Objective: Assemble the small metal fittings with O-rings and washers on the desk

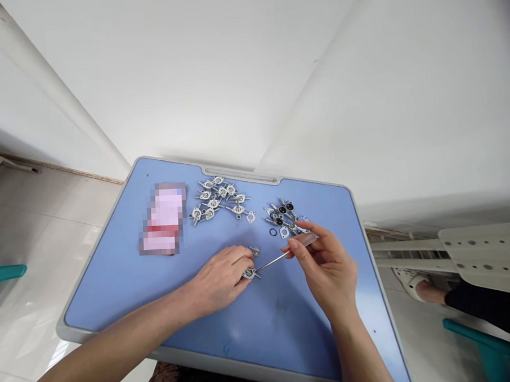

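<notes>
My left hand (227, 274) is closed on a small metal fitting (249, 273) near the middle of the blue table. In my right hand (323, 261) is a screwdriver (303, 242) with a clear reddish handle, its thin shaft slanting down left so that the tip meets the fitting. A loose metal piece (256, 251) lies just above my left fingers. Several similar fittings (214, 203) form a pile at the table's far middle. Beyond my right hand is a smaller group of metal parts with black round pieces (283, 209), a black ring (273, 232) and a flat metal plate (284, 232).
The blue table (125, 219) has a grey rim and a slot at its far edge. A blurred-out phone-like rectangle (165, 217) lies at the left. White panels stand behind. At the right are a metal frame (486, 248), a person's foot (426, 290) and a teal stool (490, 341).
</notes>
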Tool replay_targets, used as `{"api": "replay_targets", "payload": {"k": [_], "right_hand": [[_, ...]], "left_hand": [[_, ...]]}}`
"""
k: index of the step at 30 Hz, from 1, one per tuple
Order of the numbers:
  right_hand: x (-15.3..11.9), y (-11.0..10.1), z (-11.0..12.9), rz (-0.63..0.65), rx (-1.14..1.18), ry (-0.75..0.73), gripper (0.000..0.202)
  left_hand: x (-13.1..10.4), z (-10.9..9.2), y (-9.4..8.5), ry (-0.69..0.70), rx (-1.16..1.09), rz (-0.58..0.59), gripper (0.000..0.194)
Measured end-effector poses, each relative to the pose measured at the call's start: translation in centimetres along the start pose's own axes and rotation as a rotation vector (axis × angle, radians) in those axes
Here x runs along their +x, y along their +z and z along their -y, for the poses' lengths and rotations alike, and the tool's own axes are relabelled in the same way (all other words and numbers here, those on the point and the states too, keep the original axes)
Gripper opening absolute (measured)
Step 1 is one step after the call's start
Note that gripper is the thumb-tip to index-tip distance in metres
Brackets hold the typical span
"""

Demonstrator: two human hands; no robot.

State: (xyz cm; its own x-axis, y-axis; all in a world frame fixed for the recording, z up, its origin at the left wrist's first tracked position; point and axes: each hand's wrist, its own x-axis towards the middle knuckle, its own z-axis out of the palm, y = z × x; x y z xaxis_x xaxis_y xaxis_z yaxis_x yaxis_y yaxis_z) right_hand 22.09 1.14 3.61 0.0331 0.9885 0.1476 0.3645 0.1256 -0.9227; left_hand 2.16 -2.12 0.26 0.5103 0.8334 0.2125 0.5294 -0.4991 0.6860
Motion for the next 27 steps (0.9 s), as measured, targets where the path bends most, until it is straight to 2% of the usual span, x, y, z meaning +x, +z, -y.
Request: {"api": "replay_targets", "payload": {"k": [7,14,22,27], "right_hand": [[-0.37,0.04,0.63,-0.006,-0.051,-0.066,0.029],[-0.49,-0.24,0.19,0.002,-0.101,-0.132,0.030],[-0.83,-0.17,0.62,0.193,-0.086,-0.335,0.039],[-0.93,-0.02,0.39,0.130,-0.160,-0.398,0.042]], "left_hand": [[0.03,-0.10,-0.06,0.004,0.008,-0.002,0.007],[0.02,-0.10,-0.14,0.005,0.017,-0.001,0.006],[-0.04,-0.04,0.04,0.021,0.026,-0.016,0.008],[-0.02,0.06,0.04,0.013,0.018,-0.014,0.010]]}}
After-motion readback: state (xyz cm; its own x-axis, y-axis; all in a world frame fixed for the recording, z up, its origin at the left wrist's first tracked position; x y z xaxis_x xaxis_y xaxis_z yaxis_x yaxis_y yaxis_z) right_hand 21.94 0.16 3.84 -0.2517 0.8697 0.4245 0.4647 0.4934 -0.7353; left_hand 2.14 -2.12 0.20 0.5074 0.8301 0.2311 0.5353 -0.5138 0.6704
